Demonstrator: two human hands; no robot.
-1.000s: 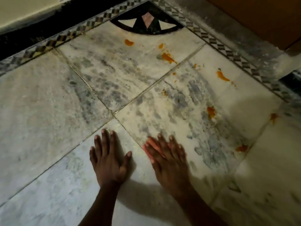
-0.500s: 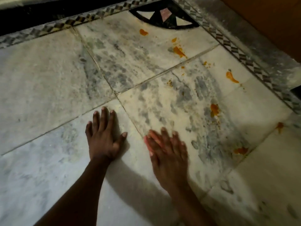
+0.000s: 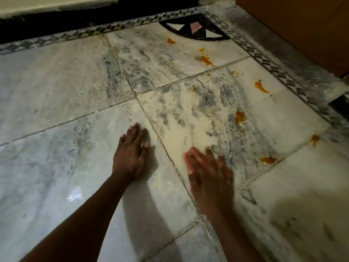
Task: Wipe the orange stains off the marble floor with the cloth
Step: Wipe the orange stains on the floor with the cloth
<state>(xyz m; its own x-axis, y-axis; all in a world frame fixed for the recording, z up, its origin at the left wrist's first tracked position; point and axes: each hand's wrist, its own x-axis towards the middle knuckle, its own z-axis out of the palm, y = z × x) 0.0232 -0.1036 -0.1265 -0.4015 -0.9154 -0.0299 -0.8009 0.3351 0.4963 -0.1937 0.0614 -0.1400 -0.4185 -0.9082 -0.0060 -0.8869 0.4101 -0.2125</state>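
Note:
Several orange stains dot the marble floor [image 3: 56, 91]: one by the corner inlay [image 3: 171, 41], one further right [image 3: 206, 60], one near the border [image 3: 261, 87], one mid-tile [image 3: 239, 116], and two at the right, the upper [image 3: 314, 138] and the lower [image 3: 268, 160]. My left hand [image 3: 131, 154] lies flat on the floor, fingers close together, holding nothing. My right hand [image 3: 209, 173] hovers or rests just right of it, blurred, fingers spread, also holding nothing. No cloth is in view.
A patterned mosaic border [image 3: 268, 67] runs along the far and right edges, meeting at a dark fan-shaped inlay [image 3: 194, 29]. A brown wooden panel [image 3: 302, 25] stands at the top right. A dark strip and pale wall [image 3: 56, 8] close off the far side.
The view has swung left and nearer. My left hand has drawn its fingers and thumb together. My right hand has shifted slightly and is now blurred with motion.

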